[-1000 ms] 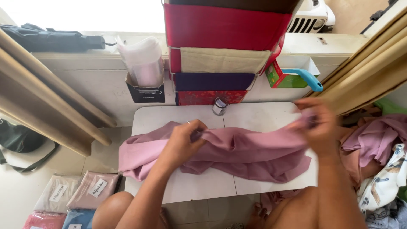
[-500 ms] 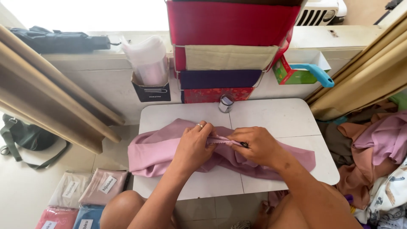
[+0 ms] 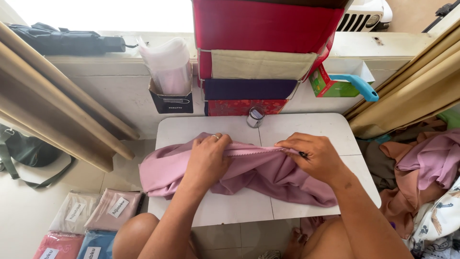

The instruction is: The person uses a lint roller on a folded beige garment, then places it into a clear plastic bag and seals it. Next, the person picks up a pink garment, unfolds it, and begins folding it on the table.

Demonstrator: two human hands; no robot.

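**Pink cloth edge pulled taut between two hands**

Both hands pinch one hem of the single pink cloth (image 3: pixel 268 175), which lies bunched at the centre of the white folding table (image 3: pixel 311 127). The left hand (image 3: pixel 207 160) grips at 9 o'clock and the right hand (image 3: pixel 316 158) at 3 o'clock, stretching the edge straight. One small tin (image 3: pixel 255 116) stands at 12 o'clock. Four bagged cloths (image 3: pixel 91 223) lie on the floor at 8 o'clock.

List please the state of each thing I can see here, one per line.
pink cloth: bunched on the white table, edge stretched between both hands
left hand: pinching the edge
right hand: pinching the edge
small tin: upright
black umbrella: folded shut
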